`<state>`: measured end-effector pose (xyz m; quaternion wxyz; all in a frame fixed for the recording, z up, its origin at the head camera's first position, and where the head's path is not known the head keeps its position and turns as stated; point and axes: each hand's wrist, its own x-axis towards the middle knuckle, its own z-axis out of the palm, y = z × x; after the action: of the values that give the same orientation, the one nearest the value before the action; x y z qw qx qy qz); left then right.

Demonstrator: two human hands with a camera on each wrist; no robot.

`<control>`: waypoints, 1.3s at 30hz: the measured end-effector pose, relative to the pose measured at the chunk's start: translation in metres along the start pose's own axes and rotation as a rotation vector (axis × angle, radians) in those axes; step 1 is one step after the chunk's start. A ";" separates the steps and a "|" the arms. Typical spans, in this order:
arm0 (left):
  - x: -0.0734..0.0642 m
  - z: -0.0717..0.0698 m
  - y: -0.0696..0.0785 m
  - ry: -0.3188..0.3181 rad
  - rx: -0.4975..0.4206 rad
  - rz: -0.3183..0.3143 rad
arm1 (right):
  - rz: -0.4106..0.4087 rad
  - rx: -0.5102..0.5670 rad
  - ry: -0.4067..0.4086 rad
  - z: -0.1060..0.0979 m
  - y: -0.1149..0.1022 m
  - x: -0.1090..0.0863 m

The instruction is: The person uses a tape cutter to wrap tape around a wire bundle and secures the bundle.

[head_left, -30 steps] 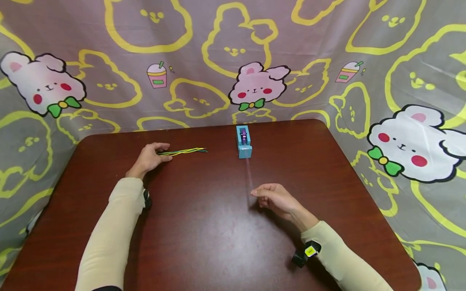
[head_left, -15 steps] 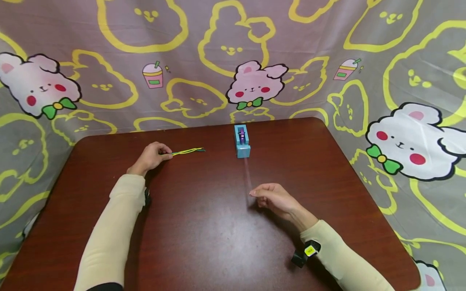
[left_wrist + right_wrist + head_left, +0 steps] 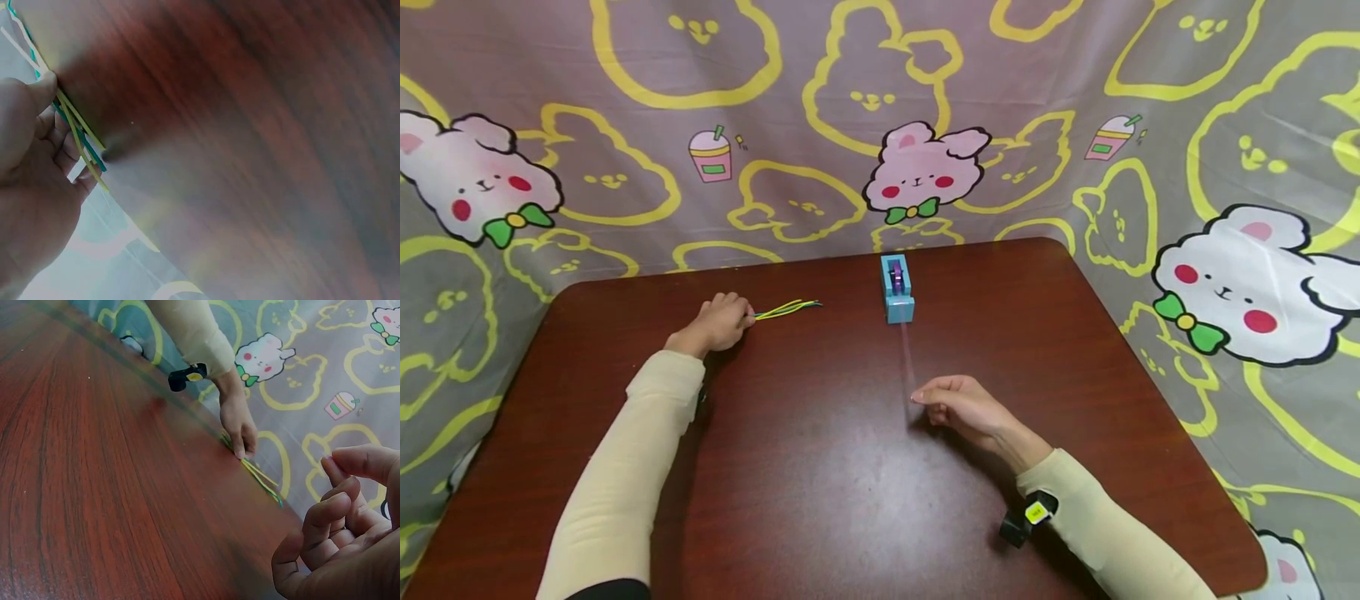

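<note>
My left hand pinches a small bundle of thin yellow and green wires at the table's far left. Their loose ends stick out past the fingers to the right. In the left wrist view the wires run under the thumb and across the curled fingers. A blue tape dispenser with a purple tape roll stands at the far middle. From its front a strip of clear tape stretches toward me, and my right hand pinches its free end between thumb and index finger.
The dark red-brown wooden table has rounded corners. A patterned curtain hangs right behind its far edge and along both sides. Each forearm carries a small black camera at the sleeve.
My left hand has turned palm-down and closed around the wires, whose loose ends have shifted and spread slightly. My right hand keeps the tape stretched in nearly the same place.
</note>
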<state>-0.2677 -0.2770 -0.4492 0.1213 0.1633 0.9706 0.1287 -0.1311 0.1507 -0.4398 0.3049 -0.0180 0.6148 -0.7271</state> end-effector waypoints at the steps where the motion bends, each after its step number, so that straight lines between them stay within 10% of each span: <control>1: 0.000 0.000 0.001 -0.005 0.008 0.002 | -0.002 0.000 0.000 0.000 0.000 0.000; 18: 0.005 -0.002 0.001 0.078 0.022 0.051 | -0.007 -0.001 -0.019 0.002 0.000 0.003; 32: 0.001 -0.003 0.014 -0.043 0.108 0.010 | -0.014 -0.012 -0.021 0.002 0.001 0.004; 39: -0.004 -0.007 0.010 0.008 0.090 -0.006 | -0.024 -0.017 -0.022 0.000 -0.001 0.003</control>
<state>-0.2634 -0.2704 -0.4388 0.1103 0.1652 0.9764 0.0853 -0.1343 0.1495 -0.4399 0.3027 -0.0359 0.6173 -0.7252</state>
